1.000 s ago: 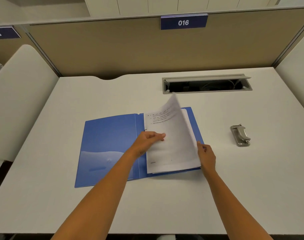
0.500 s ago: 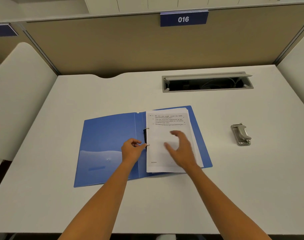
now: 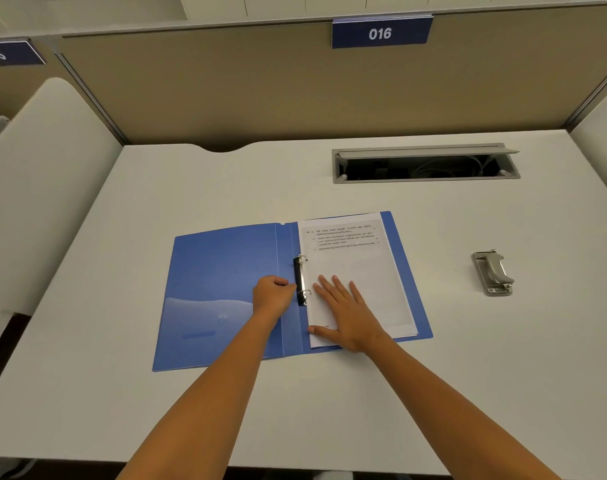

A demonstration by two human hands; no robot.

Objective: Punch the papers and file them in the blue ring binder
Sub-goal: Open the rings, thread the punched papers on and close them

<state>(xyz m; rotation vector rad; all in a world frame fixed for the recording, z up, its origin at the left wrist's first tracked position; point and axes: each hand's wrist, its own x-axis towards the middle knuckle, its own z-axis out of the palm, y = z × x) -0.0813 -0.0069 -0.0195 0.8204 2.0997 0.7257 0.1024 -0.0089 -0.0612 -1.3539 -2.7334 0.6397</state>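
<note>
Pressing flat, our right hand (image 3: pixel 349 311) lies palm down on the papers (image 3: pixel 355 271), fingers straight and slightly spread, thumb stretched out along the stack's near left corner. The papers are thin white sheets, a squared stack with faint printed lines at the far end, well beyond our fingertips. They lie on the right half of the binder (image 3: pixel 226 289), which is opened flat on the desk (image 3: pixel 156 188); its blue plastic covers are smooth and catch a pale sheen on the left panel.

Our left hand (image 3: pixel 272 294) sits curled beside the spine, its knuckles bunched and the fingertips drawn in against the ring mechanism (image 3: pixel 300 280), a narrow black bar with two thin curved metal rings. Whether the fingertips pinch the near ring or only touch it, we cannot tell. The left edge of the papers meets the rings, just left of our right fingers, and the rings appear to pass through the sheets.

Well to the right of our right hand, apart from the binder, stands the punch (image 3: pixel 492 273), a small grey metal block with a rounded lever. Beyond our fingers, a long rectangular cable slot (image 3: pixel 425 164) with a grey frame is set into the matte white desk.
</note>
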